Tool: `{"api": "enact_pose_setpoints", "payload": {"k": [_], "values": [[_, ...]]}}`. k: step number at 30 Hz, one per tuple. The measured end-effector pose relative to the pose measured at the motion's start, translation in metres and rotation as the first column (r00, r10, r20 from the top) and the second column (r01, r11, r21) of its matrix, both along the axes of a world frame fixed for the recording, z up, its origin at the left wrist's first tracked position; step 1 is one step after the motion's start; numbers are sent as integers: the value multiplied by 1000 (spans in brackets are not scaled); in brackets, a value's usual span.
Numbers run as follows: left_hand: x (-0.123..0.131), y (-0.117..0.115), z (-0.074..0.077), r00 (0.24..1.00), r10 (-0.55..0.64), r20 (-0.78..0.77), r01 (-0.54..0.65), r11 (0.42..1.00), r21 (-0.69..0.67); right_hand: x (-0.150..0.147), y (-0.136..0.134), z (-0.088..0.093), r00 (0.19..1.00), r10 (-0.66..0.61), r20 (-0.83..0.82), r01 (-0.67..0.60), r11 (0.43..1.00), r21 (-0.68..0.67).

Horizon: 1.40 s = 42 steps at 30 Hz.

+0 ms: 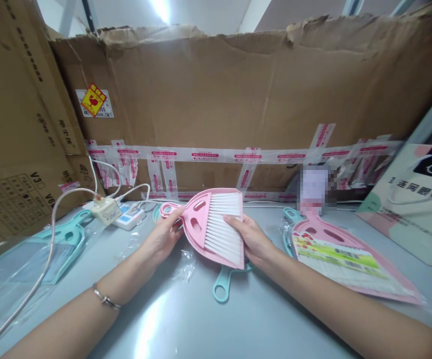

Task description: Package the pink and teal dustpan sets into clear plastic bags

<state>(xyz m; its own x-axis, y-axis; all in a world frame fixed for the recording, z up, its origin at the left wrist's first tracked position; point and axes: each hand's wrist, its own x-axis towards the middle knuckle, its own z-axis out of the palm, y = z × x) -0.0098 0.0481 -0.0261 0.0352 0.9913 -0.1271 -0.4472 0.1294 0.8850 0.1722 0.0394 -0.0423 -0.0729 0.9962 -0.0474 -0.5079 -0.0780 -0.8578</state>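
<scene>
A small pink hand brush (216, 224) with white bristles is held up over the grey table (186, 319), bristle end towards the right. My left hand (161, 239) is closed round its pink handle. My right hand (251, 239) grips the bristle end, fingers laid over the white bristles. Under the brush a teal handle (221, 286) pokes out towards me; the rest of that item is hidden by the brush and my right hand.
A pink dustpan set in clear wrap (350, 259) lies at the right. A teal dustpan in a plastic bag (57, 244) lies at the left. White power strips and cables (118, 214) sit at the back left. Cardboard walls (238, 109) stand behind. A paper bag (414, 199) stands far right.
</scene>
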Motion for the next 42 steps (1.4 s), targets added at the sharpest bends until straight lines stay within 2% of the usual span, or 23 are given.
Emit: {"api": "enact_pose_setpoints", "payload": {"k": [4,8,15,18,22,26,31,37,42], "values": [[8,-7,-1,999,-10,-34,8,999,-53,-9,-10,-2,1000,-24,6,24,1000,4],[11,-10,1,998,49,-47,-50,999,-8,-14,-15,-3,997,-71,18,70,997,44],[11,-10,-3,999,33,-2,-33,999,-31,-16,-21,-5,995,-96,16,96,995,23],[12,-10,-4,999,41,8,-41,998,-46,-19,-25,-6,996,-88,1,88,996,19],[14,-11,-5,991,108,-84,-108,994,2,-24,-30,-7,999,-47,-1,47,998,31],[14,-13,-3,993,114,-37,-112,992,62,-25,-32,-8,999,-49,-4,49,998,30],[15,-12,-4,992,121,-24,-121,992,21,-25,-33,-10,999,-35,6,35,998,50],[15,-11,-1,994,106,42,-104,994,-31,-26,-35,-11,998,-57,1,56,998,8],[15,-13,-1,987,152,-50,-151,988,13,-25,-33,-9,997,-63,-39,63,998,13]]}}
